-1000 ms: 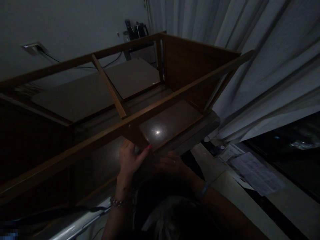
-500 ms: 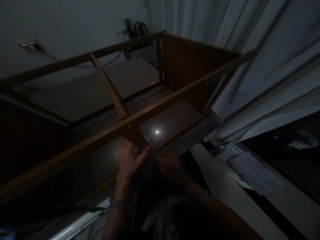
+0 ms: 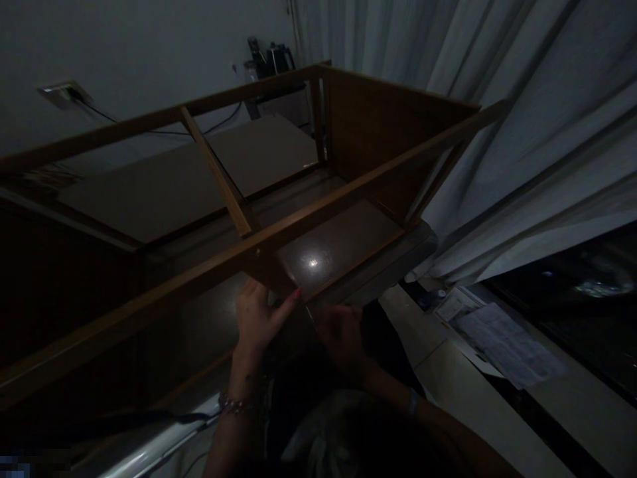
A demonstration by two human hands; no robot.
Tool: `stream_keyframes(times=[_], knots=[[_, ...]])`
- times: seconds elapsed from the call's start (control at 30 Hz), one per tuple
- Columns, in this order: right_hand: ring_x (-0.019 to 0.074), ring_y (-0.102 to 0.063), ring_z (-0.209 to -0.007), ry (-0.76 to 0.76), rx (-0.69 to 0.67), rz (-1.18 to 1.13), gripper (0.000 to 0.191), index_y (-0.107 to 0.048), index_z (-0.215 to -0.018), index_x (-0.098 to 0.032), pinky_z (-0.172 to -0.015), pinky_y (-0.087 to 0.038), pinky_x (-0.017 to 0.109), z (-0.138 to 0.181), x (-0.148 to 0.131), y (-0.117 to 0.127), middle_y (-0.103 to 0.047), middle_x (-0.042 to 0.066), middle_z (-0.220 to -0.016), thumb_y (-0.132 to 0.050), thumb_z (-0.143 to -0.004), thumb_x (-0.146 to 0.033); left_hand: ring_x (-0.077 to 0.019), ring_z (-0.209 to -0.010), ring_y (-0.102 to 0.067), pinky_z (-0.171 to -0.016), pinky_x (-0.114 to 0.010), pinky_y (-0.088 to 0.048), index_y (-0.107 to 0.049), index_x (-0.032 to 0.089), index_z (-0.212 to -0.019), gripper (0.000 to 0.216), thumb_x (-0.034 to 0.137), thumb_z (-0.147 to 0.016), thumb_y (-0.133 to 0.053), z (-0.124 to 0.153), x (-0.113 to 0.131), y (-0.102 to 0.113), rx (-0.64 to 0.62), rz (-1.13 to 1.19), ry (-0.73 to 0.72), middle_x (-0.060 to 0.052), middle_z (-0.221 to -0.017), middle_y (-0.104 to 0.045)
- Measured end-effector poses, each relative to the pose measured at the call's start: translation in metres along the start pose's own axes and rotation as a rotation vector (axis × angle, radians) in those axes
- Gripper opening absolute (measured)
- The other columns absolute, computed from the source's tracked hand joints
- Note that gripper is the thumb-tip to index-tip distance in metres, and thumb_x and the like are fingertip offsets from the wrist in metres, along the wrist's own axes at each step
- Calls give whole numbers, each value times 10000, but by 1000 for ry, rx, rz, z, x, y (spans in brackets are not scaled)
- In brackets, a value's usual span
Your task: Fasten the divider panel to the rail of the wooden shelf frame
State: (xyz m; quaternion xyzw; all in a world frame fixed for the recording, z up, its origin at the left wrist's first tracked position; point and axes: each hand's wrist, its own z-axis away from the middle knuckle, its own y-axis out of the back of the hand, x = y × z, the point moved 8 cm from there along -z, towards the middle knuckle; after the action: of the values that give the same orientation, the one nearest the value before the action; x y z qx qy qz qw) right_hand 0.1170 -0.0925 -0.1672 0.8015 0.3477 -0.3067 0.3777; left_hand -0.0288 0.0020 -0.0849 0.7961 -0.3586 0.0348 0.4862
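A brown wooden furniture frame (image 3: 348, 192) lies tilted in front of me in a dark room. Its long front rail runs from lower left to upper right. My left hand (image 3: 259, 318) reaches up under that rail, with thumb and fingers closed around a short wooden piece (image 3: 271, 271) where the cross slat (image 3: 219, 179) meets it. A beaded bracelet is on that wrist. My right hand (image 3: 342, 332) is just to the right of the joint, fingers curled; a thin pale object shows at its fingertips, too dim to name.
Pale curtains (image 3: 522, 133) hang close on the right. Printed sheets of paper (image 3: 497, 342) lie on the floor at the right. A kettle (image 3: 279, 58) stands on a shelf by the far wall, and a wall socket (image 3: 62, 93) with a cable is at upper left.
My right hand has moved left and up, closer to the joint under the rail. My left hand and the frame have stayed in place.
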Motion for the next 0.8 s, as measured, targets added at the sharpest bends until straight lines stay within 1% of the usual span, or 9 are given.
stream_keyframes(times=[0.07,0.13,0.27,0.37,0.43,0.5,0.57,0.67,0.8], knots=[[164,-586,-706,12,-35,-7,78,-556,-925,-214,-761,-357,357,-2,-2,-1,-634,-4,-751,-500,-902,-263,-194,-695,-596,-627,-303,-447,-557,199,-705,316,500,-800,-555,0,1,0,-4,-5,-6,-36,-727,-630],[158,-591,-708,31,-56,-13,117,-577,-876,-215,-763,-344,357,-4,-6,-2,-640,-8,-743,-483,-916,-273,-195,-699,-599,-629,-302,-450,-559,200,-709,324,511,-800,-549,0,1,-1,-7,-8,-9,-35,-732,-631],[153,-602,-678,23,-54,-64,177,-589,-882,-217,-754,-374,360,-6,-9,0,-642,-10,-714,-448,-942,-305,-197,-700,-602,-624,-299,-451,-563,197,-723,322,511,-795,-560,0,0,0,5,-14,-10,-38,-739,-631],[129,-591,-569,-103,-47,-217,177,-562,-921,-219,-630,-443,309,-3,-2,-4,-614,-20,-678,-434,-951,-337,-201,-699,-603,-625,-300,-449,-564,194,-712,323,505,-798,-560,0,2,0,5,-17,-24,-44,-735,-633],[103,-560,-478,-229,-44,-354,178,-525,-945,-216,-491,-441,255,1,6,-9,-597,-24,-685,-441,-947,-372,-201,-706,-605,-633,-300,-451,-565,194,-716,312,494,-800,-563,-1,2,0,0,-11,-22,-42,-739,-636],[93,-553,-447,-328,-41,-459,197,-498,-946,-214,-423,-425,227,5,12,-13,-588,-24,-692,-460,-936,-407,-198,-704,-604,-635,-298,-450,-563,194,-713,305,487,-801,-564,-1,3,0,-2,-5,-22,-39,-736,-636],[102,-581,-482,-390,-38,-505,201,-488,-934,-214,-442,-448,221,8,15,-16,-586,-26,-678,-485,-924,-414,-198,-704,-604,-632,-296,-449,-568,191,-723,311,492,-799,-562,-1,2,-1,-2,-12,-17,-39,-741,-638],[119,-617,-555,-437,-45,-514,179,-486,-921,-218,-533,-487,237,8,15,-15,-603,-30,-656,-510,-917,-395,-200,-726,-607,-637,-294,-451,-575,185,-749,329,510,-799,-552,0,1,-1,4,-19,-13,-48,-772,-645],[129,-619,-539,-475,-77,-543,200,-476,-948,-222,-587,-490,261,4,11,-15,-620,-39,-588,-481,-928,-421,-196,-734,-606,-644,-292,-451,-571,190,-735,334,515,-805,-539,0,0,-2,-9,-21,-10,-46,-778,-645]])
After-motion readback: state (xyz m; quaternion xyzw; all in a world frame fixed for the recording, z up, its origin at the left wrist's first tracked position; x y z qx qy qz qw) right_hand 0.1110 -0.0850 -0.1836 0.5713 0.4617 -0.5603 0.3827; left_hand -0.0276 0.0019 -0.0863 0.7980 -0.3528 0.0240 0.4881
